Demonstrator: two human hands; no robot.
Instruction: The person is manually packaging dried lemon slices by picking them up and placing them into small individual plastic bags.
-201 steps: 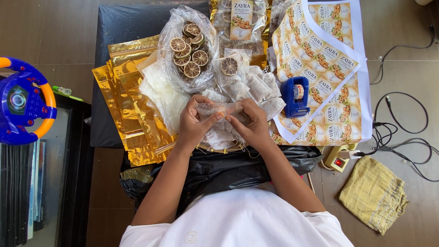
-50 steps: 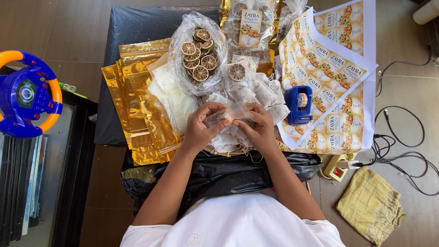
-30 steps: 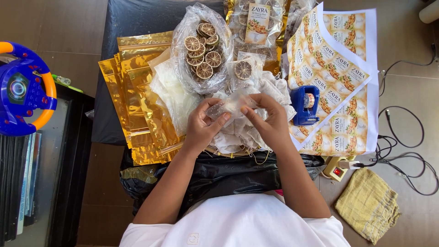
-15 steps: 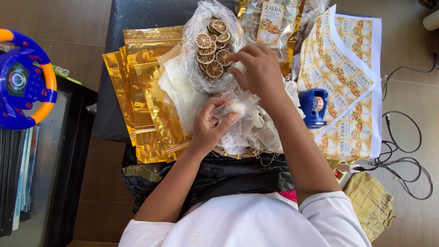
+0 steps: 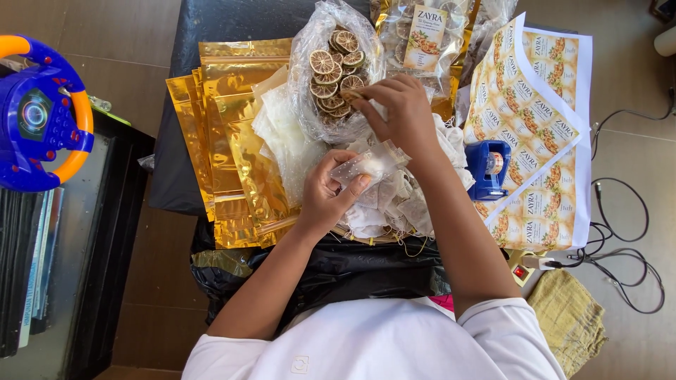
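My left hand [image 5: 331,191] holds a small clear bubble-textured pouch [image 5: 367,163] above a heap of white mesh sachets [image 5: 401,204]. My right hand [image 5: 398,112] reaches forward into an open clear plastic bag [image 5: 310,105] and pinches a dried citrus slice [image 5: 352,93] at the edge of the pile of dried citrus slices [image 5: 329,74]. A stack of flat gold foil pouches [image 5: 225,141] lies to the left of the bag. White crinkled sheets [image 5: 282,134] lie between the gold pouches and the bag.
A blue tape dispenser [image 5: 491,167] and sheets of printed labels [image 5: 539,141] lie to the right. Filled labelled packets [image 5: 426,39] sit at the back. A toy steering wheel [image 5: 39,116] is at far left; cables [image 5: 627,239], a power strip [image 5: 531,266] and a yellow cloth [image 5: 570,320] lie on the floor at right.
My right hand left the small pouch and reached forward into the bag of dried slices. My left hand kept hold of the pouch. The view shifted slightly.
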